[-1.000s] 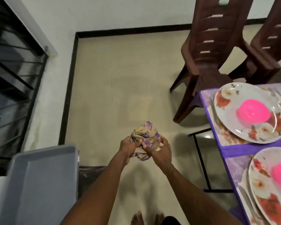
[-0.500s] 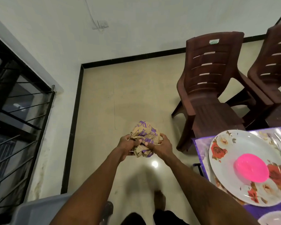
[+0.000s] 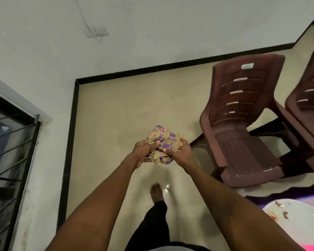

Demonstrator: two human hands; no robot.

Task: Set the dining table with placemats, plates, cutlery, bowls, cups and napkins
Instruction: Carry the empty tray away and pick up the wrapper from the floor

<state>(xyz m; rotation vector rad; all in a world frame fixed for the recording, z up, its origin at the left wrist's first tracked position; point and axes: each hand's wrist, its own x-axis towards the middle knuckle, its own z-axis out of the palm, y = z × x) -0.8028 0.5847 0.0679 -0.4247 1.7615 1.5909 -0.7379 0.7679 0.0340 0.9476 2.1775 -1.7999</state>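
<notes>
Head view: left hand (image 3: pixel 141 154) and right hand (image 3: pixel 182 154) clutch a crumpled paper wad (image 3: pixel 162 138).

Left forearm (image 3: pixel 101 192) and right forearm (image 3: pixel 219 192) bare all the way up, black trouser leg (image 3: pixel 152 221) down below, foot (image 3: pixel 157 192) bare too.

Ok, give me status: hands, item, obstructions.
Left hand and right hand both grip crumpled brown paper, held over the floor. Plate at lower right, partly in view. Brown chair stands right of the hands.
</notes>
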